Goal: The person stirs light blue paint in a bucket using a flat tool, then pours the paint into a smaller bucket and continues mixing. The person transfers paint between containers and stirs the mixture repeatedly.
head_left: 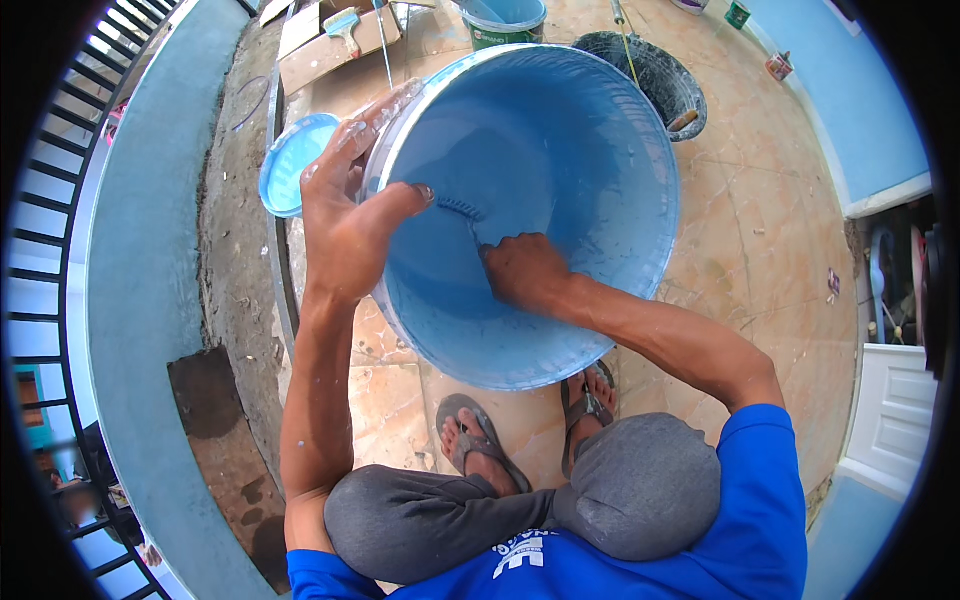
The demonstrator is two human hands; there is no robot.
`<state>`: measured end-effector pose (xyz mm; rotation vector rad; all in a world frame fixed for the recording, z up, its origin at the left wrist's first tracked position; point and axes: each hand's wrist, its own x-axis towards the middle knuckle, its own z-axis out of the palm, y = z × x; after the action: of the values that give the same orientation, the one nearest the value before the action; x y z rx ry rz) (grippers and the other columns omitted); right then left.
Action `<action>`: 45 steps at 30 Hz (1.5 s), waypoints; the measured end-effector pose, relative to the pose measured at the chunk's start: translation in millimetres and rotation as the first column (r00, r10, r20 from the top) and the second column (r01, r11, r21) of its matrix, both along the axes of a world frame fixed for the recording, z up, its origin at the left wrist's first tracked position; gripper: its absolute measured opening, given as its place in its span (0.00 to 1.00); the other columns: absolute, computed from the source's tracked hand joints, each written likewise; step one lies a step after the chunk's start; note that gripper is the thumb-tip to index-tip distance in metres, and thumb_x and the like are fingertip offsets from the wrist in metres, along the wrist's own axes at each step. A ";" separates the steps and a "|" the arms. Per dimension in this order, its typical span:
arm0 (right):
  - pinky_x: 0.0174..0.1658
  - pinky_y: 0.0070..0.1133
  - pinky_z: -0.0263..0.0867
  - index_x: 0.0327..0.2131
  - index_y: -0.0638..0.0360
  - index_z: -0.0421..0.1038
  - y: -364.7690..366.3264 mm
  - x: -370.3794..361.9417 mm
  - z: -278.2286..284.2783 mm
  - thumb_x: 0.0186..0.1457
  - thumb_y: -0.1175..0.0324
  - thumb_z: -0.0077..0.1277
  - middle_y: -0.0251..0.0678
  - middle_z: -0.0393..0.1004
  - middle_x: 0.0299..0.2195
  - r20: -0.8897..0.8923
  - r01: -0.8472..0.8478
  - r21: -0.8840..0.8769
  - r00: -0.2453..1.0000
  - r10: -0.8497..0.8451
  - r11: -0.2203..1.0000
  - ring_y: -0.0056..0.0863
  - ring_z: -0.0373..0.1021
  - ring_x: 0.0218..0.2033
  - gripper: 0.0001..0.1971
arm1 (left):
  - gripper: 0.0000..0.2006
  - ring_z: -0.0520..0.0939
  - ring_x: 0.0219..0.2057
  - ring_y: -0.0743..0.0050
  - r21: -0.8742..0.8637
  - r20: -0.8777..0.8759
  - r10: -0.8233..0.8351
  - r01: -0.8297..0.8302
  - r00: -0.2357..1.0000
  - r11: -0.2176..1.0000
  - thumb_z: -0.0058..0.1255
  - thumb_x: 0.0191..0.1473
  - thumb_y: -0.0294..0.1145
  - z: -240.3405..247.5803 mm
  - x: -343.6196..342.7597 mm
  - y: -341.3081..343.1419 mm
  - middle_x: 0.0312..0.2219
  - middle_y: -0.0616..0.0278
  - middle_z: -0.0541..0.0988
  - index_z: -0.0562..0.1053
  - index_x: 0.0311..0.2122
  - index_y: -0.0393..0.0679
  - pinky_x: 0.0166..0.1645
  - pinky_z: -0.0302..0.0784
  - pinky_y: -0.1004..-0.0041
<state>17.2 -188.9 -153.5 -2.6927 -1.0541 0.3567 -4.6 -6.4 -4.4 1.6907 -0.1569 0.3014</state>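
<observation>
Head view, from the center outward. Item: one large bucket (612, 190), white outside and coated blue within, standing between the person and the far tubs, its mouth toward the camera. Inside: wet-looking blue paint (490, 150), depth not readable. Left hand (345, 240): clasped over the bucket's left rim, thumb inside, fingers outside, paint-flecked. Right hand (528, 272): curled into a fist within the bucket, apparently around the handle of a slim tool (461, 208); its exact kind cannot be told.

Step in hand, as judged: working the blue paint inside the bucket with the tool. The next move seems to call for a steady hold on the rim and a firm fist near the inner wall.

Surrounding items: light-blue round lid or dish (300, 165), just left; wide brush (343, 32) on a cardboard box (320, 62); green tub (507, 38), beyond; black bucket (662, 75), upper right; tiled floor (745, 240), beneath.
</observation>
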 end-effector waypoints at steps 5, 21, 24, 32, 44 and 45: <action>0.41 0.38 0.75 0.31 0.62 0.79 12.8 -3.0 4.9 0.52 0.72 0.51 0.49 0.81 0.32 -0.158 -0.015 0.067 0.987 0.026 0.998 0.47 0.79 0.36 0.07 | 0.35 0.81 0.41 0.67 0.029 0.019 0.027 -0.027 0.999 0.999 0.56 0.36 0.23 -2.9 -0.7 5.6 0.42 0.55 0.80 0.73 0.58 0.32 0.48 0.78 0.72; 0.42 0.44 0.71 0.30 0.61 0.80 41.6 76.7 56.6 0.52 0.73 0.51 0.54 0.79 0.30 0.278 -0.142 0.051 0.953 0.123 0.988 0.47 0.78 0.37 0.08 | 0.40 0.81 0.46 0.62 -0.202 0.007 0.340 -0.332 0.940 0.921 0.51 0.34 0.24 -28.5 -38.9 46.1 0.47 0.47 0.79 0.68 0.61 0.27 0.52 0.76 0.70; 0.43 0.42 0.71 0.32 0.60 0.80 48.3 85.6 57.4 0.48 0.74 0.52 0.51 0.80 0.32 0.307 -0.180 -0.108 0.929 0.205 0.978 0.47 0.78 0.39 0.08 | 0.41 0.81 0.46 0.62 -0.285 -0.027 0.402 -0.393 0.915 0.874 0.50 0.35 0.22 -32.7 -54.0 50.9 0.47 0.47 0.80 0.67 0.63 0.27 0.52 0.76 0.70; 0.49 0.35 0.71 0.35 0.61 0.82 69.8 49.8 41.7 0.48 0.67 0.54 0.48 0.82 0.38 -0.105 -0.268 -0.396 0.963 0.246 0.878 0.45 0.77 0.45 0.12 | 0.41 0.78 0.54 0.61 -0.363 -0.018 0.487 -0.460 0.873 0.810 0.52 0.35 0.20 -54.1 -86.5 48.6 0.55 0.48 0.74 0.66 0.63 0.29 0.62 0.70 0.66; 0.48 0.36 0.69 0.41 0.65 0.82 89.2 2.3 51.6 0.59 0.62 0.51 0.55 0.80 0.37 -0.524 -0.094 0.044 0.845 0.103 0.995 0.49 0.77 0.40 0.17 | 0.43 0.75 0.54 0.63 -0.441 -0.066 0.539 -0.509 0.840 0.739 0.52 0.32 0.23 -58.4 -127.3 28.8 0.48 0.57 0.70 0.65 0.63 0.28 0.62 0.68 0.66; 0.48 0.36 0.69 0.41 0.65 0.82 86.1 4.2 56.7 0.59 0.62 0.51 0.55 0.80 0.37 -0.516 -0.088 0.040 0.851 0.096 0.995 0.48 0.77 0.40 0.16 | 0.44 0.75 0.54 0.63 -0.455 -0.075 0.532 -0.503 0.844 0.735 0.52 0.32 0.23 -57.2 -126.4 27.8 0.48 0.58 0.70 0.64 0.63 0.28 0.62 0.68 0.66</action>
<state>21.5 -102.8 -96.8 -2.3192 -1.0029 1.0198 -131.0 21.4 -61.6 1.2163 0.3379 0.7521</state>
